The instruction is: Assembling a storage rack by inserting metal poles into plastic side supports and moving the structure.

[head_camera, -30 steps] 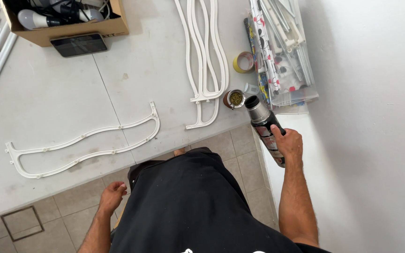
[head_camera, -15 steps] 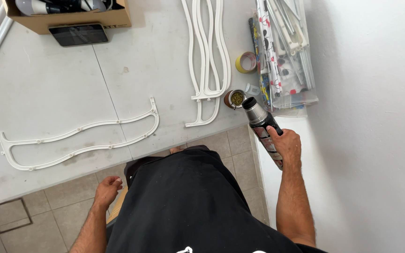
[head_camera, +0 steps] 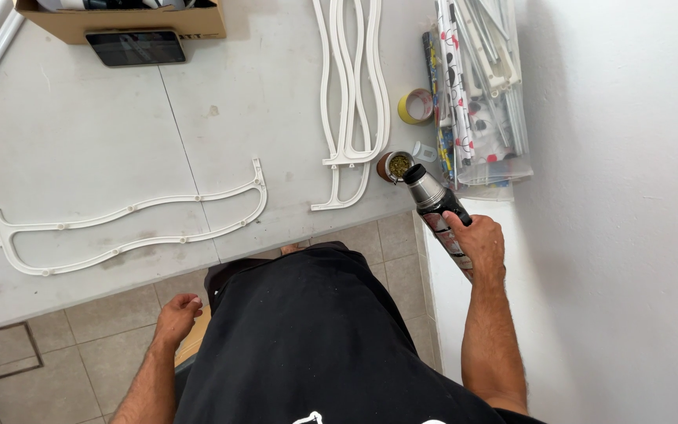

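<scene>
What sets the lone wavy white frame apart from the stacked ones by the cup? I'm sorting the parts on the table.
The lone frame lies crosswise on the table, at the person's left; the stacked frames run lengthwise, away from the person. The lone frame lies by itself with bare table around it; the stacked frames overlap one another, and their near ends lie beside the cup. Both are thin, white, wavy double rails lying flat, and neither hand touches them.
</scene>
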